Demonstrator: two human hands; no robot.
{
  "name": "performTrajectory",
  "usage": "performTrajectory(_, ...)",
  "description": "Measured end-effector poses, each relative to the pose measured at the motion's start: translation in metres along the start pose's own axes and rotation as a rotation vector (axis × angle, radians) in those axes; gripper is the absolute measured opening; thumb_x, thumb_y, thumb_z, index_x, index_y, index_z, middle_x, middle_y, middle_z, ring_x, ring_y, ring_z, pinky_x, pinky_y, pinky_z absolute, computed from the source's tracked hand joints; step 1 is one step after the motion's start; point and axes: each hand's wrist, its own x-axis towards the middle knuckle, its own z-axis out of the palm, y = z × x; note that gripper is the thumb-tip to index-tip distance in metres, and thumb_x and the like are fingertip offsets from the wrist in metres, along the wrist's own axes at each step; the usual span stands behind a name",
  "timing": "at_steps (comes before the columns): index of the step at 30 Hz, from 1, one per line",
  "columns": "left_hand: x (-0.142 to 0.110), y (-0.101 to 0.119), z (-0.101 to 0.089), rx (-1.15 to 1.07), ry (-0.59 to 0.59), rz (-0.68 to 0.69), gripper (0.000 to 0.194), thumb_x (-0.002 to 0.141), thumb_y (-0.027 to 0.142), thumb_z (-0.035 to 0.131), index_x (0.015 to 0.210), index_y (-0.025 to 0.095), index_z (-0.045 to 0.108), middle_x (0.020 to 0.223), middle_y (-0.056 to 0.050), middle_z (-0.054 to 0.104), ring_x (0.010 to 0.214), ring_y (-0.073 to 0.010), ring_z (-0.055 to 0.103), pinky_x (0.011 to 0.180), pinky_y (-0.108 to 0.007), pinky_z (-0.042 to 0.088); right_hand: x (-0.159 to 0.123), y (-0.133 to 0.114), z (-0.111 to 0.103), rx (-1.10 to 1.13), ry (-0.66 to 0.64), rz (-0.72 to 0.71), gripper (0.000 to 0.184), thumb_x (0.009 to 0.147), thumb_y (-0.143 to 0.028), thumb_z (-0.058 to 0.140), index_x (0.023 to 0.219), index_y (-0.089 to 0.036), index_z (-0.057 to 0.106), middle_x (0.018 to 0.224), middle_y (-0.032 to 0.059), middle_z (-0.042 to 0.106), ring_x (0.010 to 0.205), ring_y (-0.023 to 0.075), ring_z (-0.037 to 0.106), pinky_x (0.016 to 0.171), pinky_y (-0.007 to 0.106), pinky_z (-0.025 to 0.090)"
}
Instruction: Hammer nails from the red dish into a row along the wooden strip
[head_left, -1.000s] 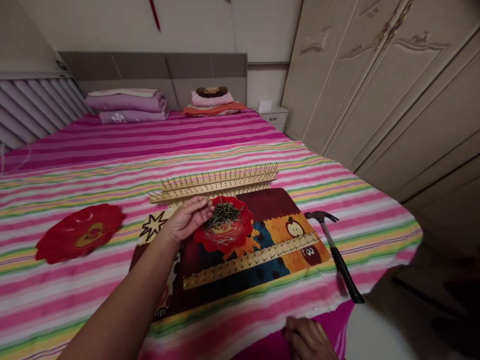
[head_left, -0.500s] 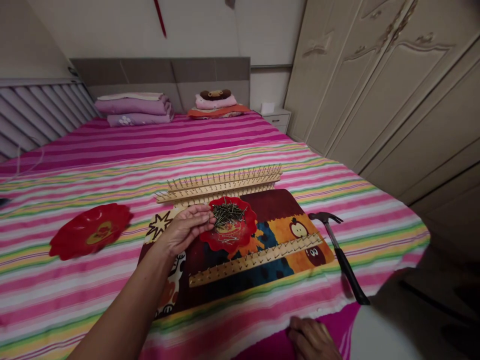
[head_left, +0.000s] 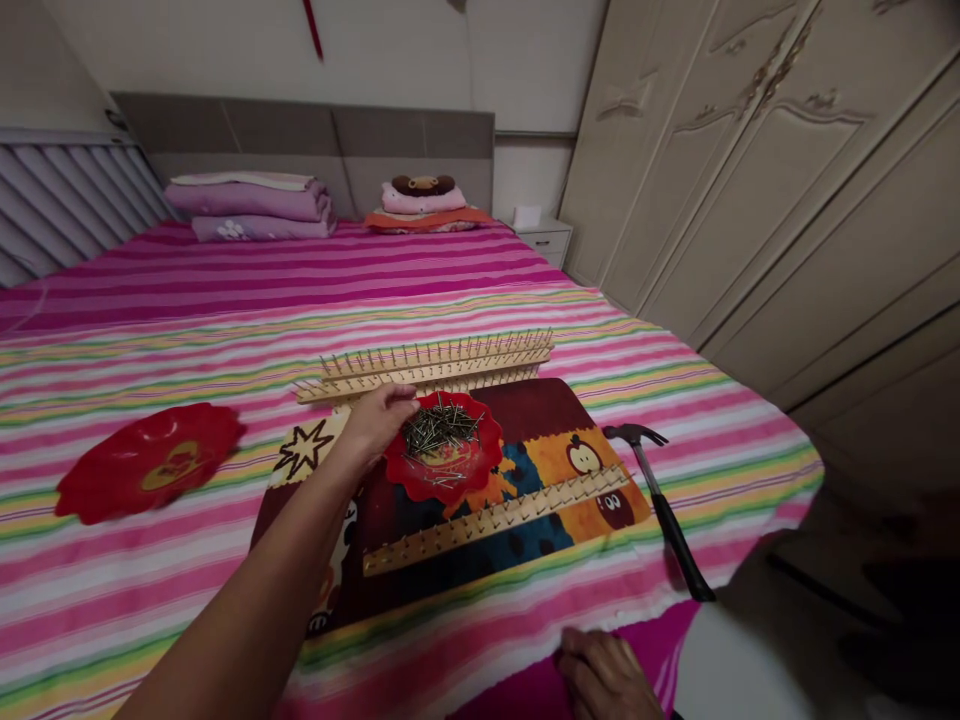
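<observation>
My left hand (head_left: 379,418) reaches over a colourful cartoon mat (head_left: 544,408) on the striped bed. Its fingers are curled together at the left rim of a red flower-shaped plate (head_left: 444,474) that holds a heap of small dark nails (head_left: 439,428); what they pinch is hidden. A wooden strip studded with nails (head_left: 495,518) lies slantwise on the mat in front of the plate. More studded strips (head_left: 427,362) lie stacked behind it. My right hand (head_left: 606,678) rests with bent fingers on pink cloth at the near edge of the bed.
A black-handled claw hammer (head_left: 664,520) lies right of the mat. A second red plate (head_left: 146,462) sits at the left on the sheet. Folded bedding (head_left: 251,205) and pillows are at the headboard. Cream wardrobe doors (head_left: 787,200) stand along the right, and a small bedside table (head_left: 546,238) is in the corner.
My left hand has crept slightly farther back along the plate's left rim, with its fingers more curled. The view has shifted a little; the plate, strips and hammer have stayed put.
</observation>
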Motion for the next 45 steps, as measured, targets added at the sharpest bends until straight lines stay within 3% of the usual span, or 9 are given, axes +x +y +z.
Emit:
performTrajectory(4, -0.031, -0.002, -0.015, 0.207, 0.003, 0.051, 0.039, 0.059, 0.045, 0.071, 0.088, 0.020, 0.066, 0.089, -0.001, 0.069, 0.083, -0.0161, 0.061, 0.080, -0.028, 0.047, 0.002, -0.001, -0.005, 0.017, -0.025, 0.022, 0.023, 0.084, -0.009, 0.051, 0.102, -0.022, 0.058, 0.104, 0.0072, 0.066, 0.084, 0.0208, 0.059, 0.070, 0.032, 0.046)
performTrajectory(11, -0.116, -0.053, -0.048, 0.433, 0.419, -0.111, 0.037, 0.072, 0.051, 0.058, 0.098, 0.026, 0.064, 0.090, 0.000, 0.069, 0.076, -0.0159, 0.062, 0.057, -0.021, 0.045, 0.002, -0.009, -0.011, 0.030, -0.061, 0.072, 0.025, 0.084, -0.007, 0.050, 0.103, -0.021, 0.058, 0.106, 0.0075, 0.064, 0.086, 0.0209, 0.058, 0.072, 0.034, 0.044)
performTrajectory(13, -0.134, -0.077, -0.055, 0.371, 0.404, -0.192, 0.047, 0.070, 0.057, 0.056, 0.106, 0.027, 0.061, 0.092, -0.001, 0.069, 0.066, -0.0155, 0.061, 0.051, -0.023, 0.045, 0.002, -0.012, -0.011, 0.020, -0.058, 0.078, 0.025, 0.084, -0.007, 0.048, 0.101, -0.021, 0.058, 0.105, 0.0073, 0.064, 0.085, 0.0207, 0.057, 0.071, 0.034, 0.044)
performTrajectory(18, -0.151, -0.113, -0.067, 0.450, 0.212, -0.035, 0.053, 0.060, 0.048, 0.066, 0.107, 0.024, 0.062, 0.109, -0.006, 0.066, 0.099, -0.0232, 0.061, 0.083, -0.033, 0.051, 0.002, -0.021, -0.012, 0.000, -0.036, 0.072, 0.029, 0.083, -0.006, 0.047, 0.103, -0.023, 0.059, 0.103, 0.0066, 0.064, 0.084, 0.0216, 0.057, 0.072, 0.036, 0.044)
performTrajectory(24, -0.144, -0.104, -0.064, 0.812, 0.048, 0.194, 0.035, 0.062, 0.032, 0.064, 0.096, 0.025, 0.067, 0.097, -0.005, 0.067, 0.094, -0.0258, 0.058, 0.089, -0.042, 0.046, 0.002, -0.031, -0.014, 0.022, 0.008, 0.094, 0.027, 0.082, -0.005, 0.047, 0.099, -0.022, 0.060, 0.102, 0.0059, 0.064, 0.084, 0.0214, 0.055, 0.074, 0.037, 0.043)
performTrajectory(30, -0.147, -0.096, -0.074, 0.805, -0.060, 0.229, 0.020, 0.067, 0.037, 0.059, 0.080, 0.026, 0.069, 0.085, -0.004, 0.066, 0.086, -0.0227, 0.058, 0.081, -0.037, 0.046, 0.000, -0.039, -0.017, 0.037, 0.028, 0.084, 0.025, 0.081, -0.004, 0.045, 0.093, -0.021, 0.059, 0.100, 0.0063, 0.063, 0.082, 0.0215, 0.054, 0.072, 0.037, 0.043)
performTrajectory(35, -0.155, -0.099, -0.100, 0.685, 0.033, 0.176, 0.029, 0.065, 0.043, 0.059, 0.086, 0.025, 0.067, 0.089, -0.005, 0.067, 0.087, -0.0220, 0.060, 0.081, -0.034, 0.047, -0.005, -0.042, -0.018, 0.061, 0.041, 0.095, 0.024, 0.081, -0.004, 0.044, 0.091, -0.020, 0.059, 0.098, 0.0063, 0.063, 0.080, 0.0212, 0.055, 0.070, 0.037, 0.043)
performTrajectory(39, -0.178, -0.110, -0.112, 0.635, 0.190, 0.059, 0.061, 0.059, 0.055, 0.058, 0.109, 0.019, 0.060, 0.080, -0.002, 0.062, 0.072, -0.0194, 0.059, 0.067, -0.029, 0.048, -0.008, -0.043, -0.017, 0.198, 0.043, 0.159, 0.025, 0.079, -0.006, 0.045, 0.089, -0.022, 0.061, 0.095, 0.0061, 0.065, 0.083, 0.0220, 0.058, 0.073, 0.038, 0.046)
performTrajectory(45, -0.228, -0.108, -0.105, 0.608, 0.270, -0.035, 0.085, 0.064, 0.057, 0.052, 0.138, 0.022, 0.033, 0.060, 0.008, 0.047, 0.052, -0.0125, 0.049, 0.052, -0.022, 0.039, 0.030, -0.043, -0.056, 0.768, 0.216, 0.564, 0.043, 0.081, -0.028, 0.050, 0.124, -0.021, 0.052, 0.084, 0.0032, 0.064, 0.075, 0.0187, 0.064, 0.067, 0.030, 0.052)
